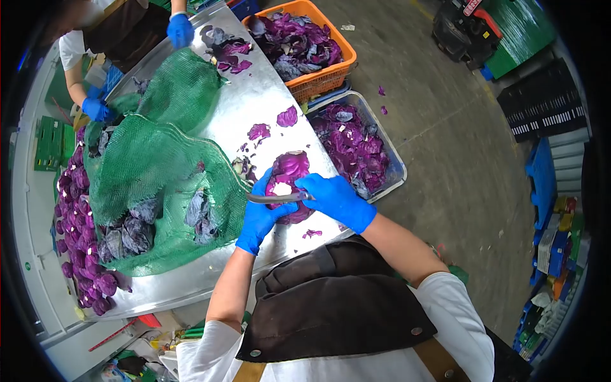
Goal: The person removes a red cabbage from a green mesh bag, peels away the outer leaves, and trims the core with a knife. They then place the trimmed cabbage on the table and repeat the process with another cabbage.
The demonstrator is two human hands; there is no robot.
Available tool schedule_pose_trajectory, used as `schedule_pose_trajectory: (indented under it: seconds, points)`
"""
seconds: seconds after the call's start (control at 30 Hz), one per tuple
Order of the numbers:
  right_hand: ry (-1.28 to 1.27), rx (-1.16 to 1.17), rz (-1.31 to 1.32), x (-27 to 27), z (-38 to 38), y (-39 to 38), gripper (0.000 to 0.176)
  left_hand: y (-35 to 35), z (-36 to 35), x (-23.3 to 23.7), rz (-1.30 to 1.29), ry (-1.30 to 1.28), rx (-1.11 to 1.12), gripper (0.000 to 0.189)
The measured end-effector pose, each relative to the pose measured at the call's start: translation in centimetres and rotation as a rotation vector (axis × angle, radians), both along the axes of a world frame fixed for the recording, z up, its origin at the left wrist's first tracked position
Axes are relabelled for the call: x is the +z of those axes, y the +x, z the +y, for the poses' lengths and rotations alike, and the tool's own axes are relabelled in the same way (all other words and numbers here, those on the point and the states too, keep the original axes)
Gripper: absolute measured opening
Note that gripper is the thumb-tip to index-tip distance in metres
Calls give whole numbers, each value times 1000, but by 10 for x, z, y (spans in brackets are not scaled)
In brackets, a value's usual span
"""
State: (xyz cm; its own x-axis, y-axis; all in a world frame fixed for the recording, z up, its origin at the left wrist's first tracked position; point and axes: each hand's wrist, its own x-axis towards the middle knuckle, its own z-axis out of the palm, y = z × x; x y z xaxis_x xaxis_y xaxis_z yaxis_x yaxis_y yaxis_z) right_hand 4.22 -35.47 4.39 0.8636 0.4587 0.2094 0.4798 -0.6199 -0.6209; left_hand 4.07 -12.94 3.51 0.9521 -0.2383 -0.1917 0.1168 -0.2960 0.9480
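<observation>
Both my hands wear blue gloves. My left hand (267, 215) is wrapped round the lower left side of a red cabbage (291, 167) on the metal table (235, 124). In my right hand (334, 198) is a knife (275, 198), its curved blade pointing left across the cabbage, just below the pale cut stem. Loose purple leaves (259, 132) lie beyond the cabbage. Left of my hands, a green mesh sack (159, 159) lies open with dark cabbages (135, 232) in it.
Leaves fill an orange crate (323, 83) and a grey bin (396, 167) along the table's right edge. Peeled cabbages (79, 210) are heaped at the far left. Across the table, a co-worker's blue-gloved hands (181, 30) touch the table and sack.
</observation>
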Motion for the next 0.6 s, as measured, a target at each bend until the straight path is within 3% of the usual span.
schedule_pose_trajectory:
  seconds: [0.1, 0.23, 0.33, 0.43, 0.5, 0.6]
  points:
    - [329, -109, -19, -3, -9, -22, 39, -12, 0, 1, -19, -24, 25, 108]
    - [843, -553, 354, -29, -7, -51, 15, -19, 0, -9, -120, 28, 25, 108]
    - [1210, -856, 698, -56, -22, -63, 16, -27, 2, -4, 2, -115, 97, 111]
    - [1143, -844, 787, -58, -35, -66, 21, -38, 4, 2, 129, -299, 176, 111]
    - [1047, -775, 817, -43, -33, -63, 34, -43, 6, -6, 2, -80, 128, 112]
    - [899, -790, 840, -10, -1, -55, 37, -51, -4, -5, -146, 246, 112, 117]
